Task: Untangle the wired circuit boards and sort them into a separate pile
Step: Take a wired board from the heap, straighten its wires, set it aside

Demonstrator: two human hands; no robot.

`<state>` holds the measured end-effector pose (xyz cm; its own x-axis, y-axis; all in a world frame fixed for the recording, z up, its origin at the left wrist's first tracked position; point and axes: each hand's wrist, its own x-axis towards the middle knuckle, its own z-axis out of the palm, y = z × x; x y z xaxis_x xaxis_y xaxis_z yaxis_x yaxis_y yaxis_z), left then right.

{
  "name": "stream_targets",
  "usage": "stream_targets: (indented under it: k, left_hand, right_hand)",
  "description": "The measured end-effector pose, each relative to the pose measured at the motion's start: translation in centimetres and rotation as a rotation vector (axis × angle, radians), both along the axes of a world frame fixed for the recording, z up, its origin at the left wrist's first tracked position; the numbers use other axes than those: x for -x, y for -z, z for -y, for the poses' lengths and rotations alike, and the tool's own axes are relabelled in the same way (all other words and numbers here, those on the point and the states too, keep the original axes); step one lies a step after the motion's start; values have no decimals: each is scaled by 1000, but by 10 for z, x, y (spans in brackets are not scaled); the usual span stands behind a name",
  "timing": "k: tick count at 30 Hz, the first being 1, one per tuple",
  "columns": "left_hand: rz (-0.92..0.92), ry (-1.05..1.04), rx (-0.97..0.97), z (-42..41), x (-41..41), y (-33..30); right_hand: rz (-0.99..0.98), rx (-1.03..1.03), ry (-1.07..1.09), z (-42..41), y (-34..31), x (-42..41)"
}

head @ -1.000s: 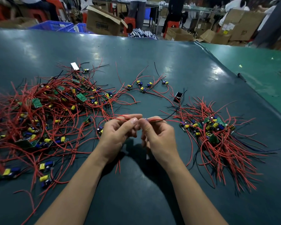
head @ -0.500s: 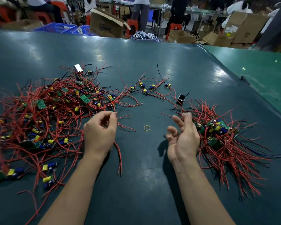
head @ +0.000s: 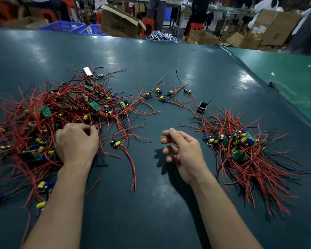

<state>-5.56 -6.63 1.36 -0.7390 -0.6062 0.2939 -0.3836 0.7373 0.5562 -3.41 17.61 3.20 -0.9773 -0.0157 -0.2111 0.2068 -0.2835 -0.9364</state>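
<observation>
The left hand [head: 77, 142] lies knuckles up at the near right edge of the big tangled heap of red-wired green circuit boards [head: 48, 121], its fingers curled down among the wires; whether they grip one cannot be told. The right hand [head: 182, 150] hangs just above the worktop, thumb side up, with thumb and forefinger pinching a small yellow rubber band [head: 162, 137] and the other fingers loosely curled. Both bare forearms reach in from the near edge.

The dark teal glossy worktop [head: 151, 221] shows bright patches of reflected light. Between the hands, a little to the left, lies a single small circuit board with a yellow capacitor [head: 116, 143], its red wires trailing toward the near side. To the right of the right hand, near but apart, sits the sorted pile of wired circuit boards [head: 240, 148], the boards bunched at its far left and the red and black wires fanned out to the near right. Farther off, between the two heaps, a loose row of small wired boards [head: 161, 95] is spread out, with a small black block [head: 202, 107] to its near right. A white rectangular piece [head: 87, 71] rests at the far edge of the big heap.

A lighter green surface [head: 285, 72] adjoins on the far right. Beyond the worktop are blue plastic crates [head: 68, 26], brown cardboard boxes [head: 118, 22], red stools [head: 147, 24] and standing people [head: 155, 9].
</observation>
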Motion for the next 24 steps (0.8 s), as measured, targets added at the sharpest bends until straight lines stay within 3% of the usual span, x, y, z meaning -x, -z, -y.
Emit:
stream_targets:
  k: [5, 8, 11, 19, 21, 24]
  left_hand:
    - [3, -2, 65, -8, -4, -2]
    - [49, 97, 143, -12, -3, -1]
    - [108, 140, 106, -13, -3, 0]
    - [-505, 16, -121, -9, -7, -8]
    - [-598, 66, -202, -12, -8, -9]
    - [-812, 280, -80, -24, -11, -13]
  right_hand:
    - [1, -7, -15, 0, 0, 1]
    - [-3, -2, -17, -2, 1, 1]
    - [-4, -7, -26, -1, 3, 0]
    - [0, 11, -16, -3, 5, 2]
    - [4, 12, -13, -4, 5, 2]
    - [-13, -17, -25, -1, 5, 2]
